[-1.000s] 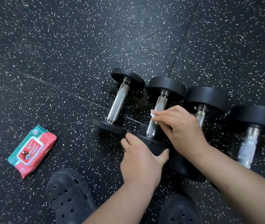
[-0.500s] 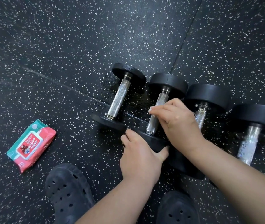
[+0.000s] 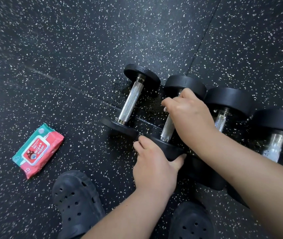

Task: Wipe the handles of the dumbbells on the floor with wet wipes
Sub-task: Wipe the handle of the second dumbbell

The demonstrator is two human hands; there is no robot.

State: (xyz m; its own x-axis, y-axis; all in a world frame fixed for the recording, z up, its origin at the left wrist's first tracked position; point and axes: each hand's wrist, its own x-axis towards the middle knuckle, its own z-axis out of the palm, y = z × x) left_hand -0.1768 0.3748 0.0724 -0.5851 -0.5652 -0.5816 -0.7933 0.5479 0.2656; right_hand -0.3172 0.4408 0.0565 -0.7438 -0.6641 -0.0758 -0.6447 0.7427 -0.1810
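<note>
Four dumbbells are laid side by side on the speckled rubber floor. The second dumbbell from the left is held in two places. Its near weight is gripped by the left hand, with fingers curled over the rim and the thumb beneath. The upper part of its handle is enclosed by the curled fingers of the right hand. A small white scrap is seen at those fingertips; whether it is a wipe cannot be told. A pack of wipes is lying well to the left, near a black clog.
</note>
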